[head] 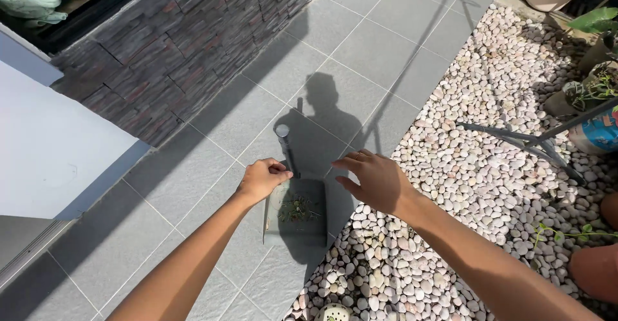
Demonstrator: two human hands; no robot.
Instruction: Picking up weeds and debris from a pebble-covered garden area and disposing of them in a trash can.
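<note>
Dustpan (297,213), grey, holding plant debris (298,209); rests on tiled floor (193,173) at pebble bed (489,102) edge. Left hand (262,178) clenched on handle; right hand (376,181) open, hovering. Best kept level to retain debris.

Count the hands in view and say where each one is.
2. The left hand is fisted at the dustpan on the grey tiled floor. The right hand hovers open over the pebble bed edge. No others show.
</note>
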